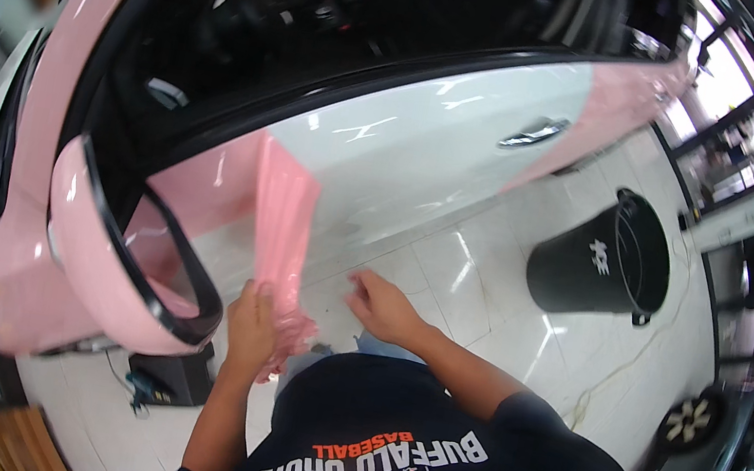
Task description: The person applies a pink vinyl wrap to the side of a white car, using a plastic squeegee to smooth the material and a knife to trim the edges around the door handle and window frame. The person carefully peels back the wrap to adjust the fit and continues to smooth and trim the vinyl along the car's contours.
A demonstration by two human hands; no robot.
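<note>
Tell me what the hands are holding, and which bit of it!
The left hand holds the strip of pink film near its crumpled lower end. The right hand appears to hold nothing.

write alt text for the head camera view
A bare left hand grips loose pink film stretching from a white-and-pink car door; the right hand is apart from it. A pink wing mirror is at left, a dark bin at right.

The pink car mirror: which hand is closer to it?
Left. The left hand, holding pink film, is beside the pink car mirror; the right hand is farther right, past the film.
</note>
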